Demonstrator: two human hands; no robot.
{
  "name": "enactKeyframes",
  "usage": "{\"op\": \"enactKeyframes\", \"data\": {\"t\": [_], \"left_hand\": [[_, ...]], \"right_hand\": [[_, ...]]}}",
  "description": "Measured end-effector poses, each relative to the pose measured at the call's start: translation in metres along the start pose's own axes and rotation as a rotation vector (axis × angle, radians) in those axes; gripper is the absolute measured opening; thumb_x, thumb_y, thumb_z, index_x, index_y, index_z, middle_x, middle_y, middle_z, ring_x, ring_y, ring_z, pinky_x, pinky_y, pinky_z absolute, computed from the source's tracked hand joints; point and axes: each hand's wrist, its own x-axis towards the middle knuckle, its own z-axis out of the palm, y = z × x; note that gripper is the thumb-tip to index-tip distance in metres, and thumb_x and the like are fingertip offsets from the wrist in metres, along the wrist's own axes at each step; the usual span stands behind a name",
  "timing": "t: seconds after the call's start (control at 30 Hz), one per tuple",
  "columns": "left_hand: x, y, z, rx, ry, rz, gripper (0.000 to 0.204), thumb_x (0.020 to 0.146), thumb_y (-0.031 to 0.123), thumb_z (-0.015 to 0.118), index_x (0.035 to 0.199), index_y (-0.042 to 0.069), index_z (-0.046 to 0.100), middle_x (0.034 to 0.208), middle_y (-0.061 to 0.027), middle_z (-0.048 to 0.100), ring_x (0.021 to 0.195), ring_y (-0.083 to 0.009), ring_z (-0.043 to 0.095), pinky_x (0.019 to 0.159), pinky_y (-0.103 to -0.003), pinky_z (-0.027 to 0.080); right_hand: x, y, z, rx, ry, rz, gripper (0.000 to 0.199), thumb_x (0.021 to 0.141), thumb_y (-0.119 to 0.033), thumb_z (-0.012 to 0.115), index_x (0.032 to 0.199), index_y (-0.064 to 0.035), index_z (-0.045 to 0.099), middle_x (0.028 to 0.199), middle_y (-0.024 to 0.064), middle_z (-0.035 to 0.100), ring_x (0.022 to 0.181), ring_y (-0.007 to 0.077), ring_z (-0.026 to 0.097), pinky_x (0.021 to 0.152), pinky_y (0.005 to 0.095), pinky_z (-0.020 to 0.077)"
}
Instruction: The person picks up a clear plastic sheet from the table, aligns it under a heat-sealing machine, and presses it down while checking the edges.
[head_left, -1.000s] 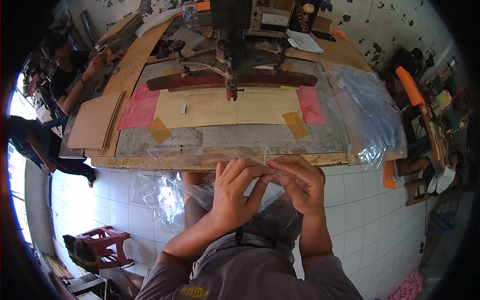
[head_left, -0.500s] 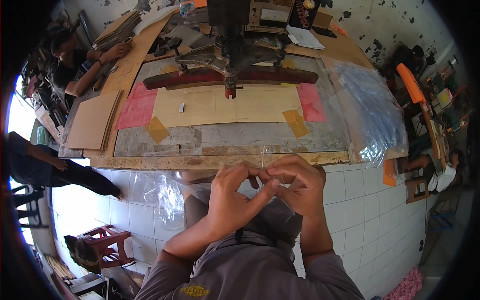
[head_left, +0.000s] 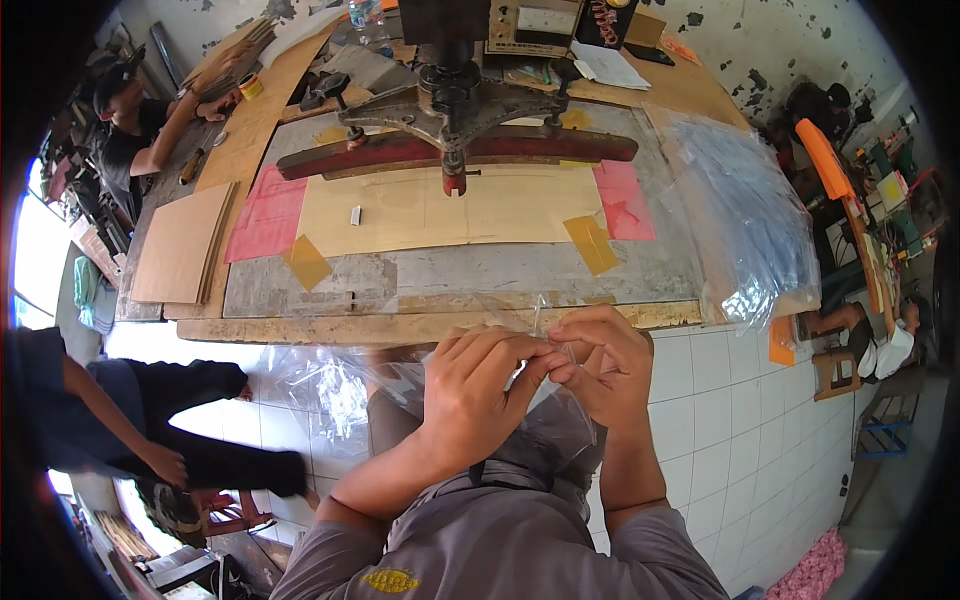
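A thin clear plastic sheet (head_left: 335, 400) hangs at the table's front edge and over my lap. My left hand (head_left: 470, 388) pinches it, fingertips pressed together. Against those fingertips, my right hand (head_left: 612, 372) pinches the same plastic with thumb and curled fingers. Part of the film stands up between the hands; its edges are hard to make out. Beyond my hands, a cream sheet (head_left: 470, 215) lies on the grey press bed (head_left: 420, 280), with pink pieces at both ends and brown tape at its near corners.
Above the cream sheet hangs a press head (head_left: 450, 110) with a long red bar (head_left: 390, 158). Stacked clear plastic (head_left: 740, 220) lies at right, cardboard sheets (head_left: 182, 245) at left. One person (head_left: 140, 130) sits far left; another (head_left: 130, 410) walks behind, near a red stool (head_left: 235, 512).
My fingertips have come closer together on the plastic, my left hand shifting slightly right. The walking person has moved nearer at left. The seated person has raised an arm toward the stacked sheets.
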Motion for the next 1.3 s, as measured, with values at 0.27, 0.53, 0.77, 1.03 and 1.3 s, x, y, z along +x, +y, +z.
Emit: {"op": "enactKeyframes", "data": {"t": [0.27, 0.53, 0.77, 1.03, 1.3], "left_hand": [[0.011, -0.006, 0.007, -0.039, -0.141, 0.027, 0.021, 0.083, 0.006, 0.082, 0.101, 0.01, 0.071, 0.095, -0.0016, 0.072, 0.087, -0.0222, 0.068, 0.078, -0.036, 0.046], [0.002, -0.003, 0.014, 0.363, 0.035, 0.189, 0.024, 0.084, 0.019, 0.08, 0.106, 0.017, 0.072, 0.098, 0.0047, 0.067, 0.086, -0.0167, 0.062, 0.086, -0.037, 0.04], [0.014, -0.013, 0.011, 0.494, 0.115, 0.394, 0.028, 0.079, 0.025, 0.075, 0.106, 0.019, 0.073, 0.098, 0.008, 0.066, 0.085, -0.011, 0.063, 0.089, -0.033, 0.038], [0.011, -0.021, 0.001, 0.335, -0.036, 0.393, 0.025, 0.079, 0.019, 0.072, 0.104, 0.017, 0.07, 0.091, 0.0057, 0.064, 0.078, -0.0112, 0.063, 0.083, -0.032, 0.041], [0.014, -0.018, 0.0, 0.259, -0.027, 0.324, 0.027, 0.08, 0.013, 0.084, 0.101, 0.014, 0.067, 0.085, 0.0056, 0.066, 0.074, -0.014, 0.063, 0.077, -0.034, 0.039]], "right_hand": [[-0.006, 0.011, -0.008, -0.055, 0.066, 0.072, 0.042, 0.085, -0.035, 0.087, 0.107, -0.0008, 0.076, 0.104, 0.0121, 0.073, 0.093, 0.0226, 0.071, 0.078, 0.0321, 0.0546], [-0.002, 0.015, -0.007, -0.007, 0.096, -0.005, 0.043, 0.09, -0.037, 0.082, 0.107, 0.0011, 0.076, 0.102, 0.0121, 0.072, 0.088, 0.0216, 0.069, 0.076, 0.0318, 0.0532], [0.0, 0.007, -0.008, 0.002, 0.048, 0.046, 0.041, 0.092, -0.035, 0.081, 0.108, 0.0026, 0.075, 0.1, 0.0121, 0.071, 0.087, 0.0208, 0.068, 0.075, 0.032, 0.0526], [0.003, 0.012, -0.006, 0.006, 0.055, -0.025, 0.044, 0.089, -0.038, 0.083, 0.102, 0.0035, 0.077, 0.098, 0.011, 0.074, 0.092, 0.023, 0.065, 0.079, 0.0345, 0.0499], [0.013, 0.001, -0.01, -0.047, -0.004, 0.037, 0.03, 0.073, -0.018, 0.09, 0.099, -0.0053, 0.082, 0.094, 0.005, 0.078, 0.086, 0.0187, 0.071, 0.08, 0.0327, 0.0518]]}}
